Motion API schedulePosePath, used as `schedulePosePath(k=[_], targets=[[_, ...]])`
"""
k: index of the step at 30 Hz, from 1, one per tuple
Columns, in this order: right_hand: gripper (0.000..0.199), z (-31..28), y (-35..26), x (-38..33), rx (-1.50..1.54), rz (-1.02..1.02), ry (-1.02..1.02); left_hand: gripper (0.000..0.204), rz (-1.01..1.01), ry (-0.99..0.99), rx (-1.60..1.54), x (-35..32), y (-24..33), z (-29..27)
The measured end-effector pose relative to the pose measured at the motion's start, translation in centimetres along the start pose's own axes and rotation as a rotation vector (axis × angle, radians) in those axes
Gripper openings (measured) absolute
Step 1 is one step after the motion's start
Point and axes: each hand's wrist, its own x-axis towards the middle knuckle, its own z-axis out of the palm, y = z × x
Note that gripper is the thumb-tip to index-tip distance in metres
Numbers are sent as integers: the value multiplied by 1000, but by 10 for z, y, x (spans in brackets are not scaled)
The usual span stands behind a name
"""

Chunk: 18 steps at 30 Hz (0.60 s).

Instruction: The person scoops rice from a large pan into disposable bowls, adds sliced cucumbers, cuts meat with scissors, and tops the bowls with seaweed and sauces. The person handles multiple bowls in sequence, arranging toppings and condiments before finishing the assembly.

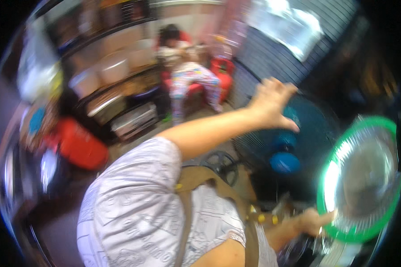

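Observation:
My right hand (314,221), low on the right, has its fingers at the rim of a large round green-rimmed dish (335,167). The dish is tipped up on its side, and its inside looks shiny and ribbed, with a greyish middle. Stretched across to the upper right, my left hand (274,104) is empty with its fingers spread. Just below that hand are blue things (284,162), too blurred to name, in front of a dark surface. I cannot tell whether the left hand touches them.
A person (194,75) in patterned trousers sits on a red seat at the back. Shelves (120,104) with pale tubs (113,66) stand at the back left. Further left are a red container (80,144) and a hanging plastic bag (38,71). A black wheel-like thing (220,164) is near my body.

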Motion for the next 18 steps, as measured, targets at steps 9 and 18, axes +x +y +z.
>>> schedulePosePath(k=[9,18], targets=[[10,-54,-161,42,829,46,140,72,-82,-272,83,-120,-70,-165],[14,-265,-335,42,1370,-107,142,58,-1167,-343,114,-553,-70,-408]])
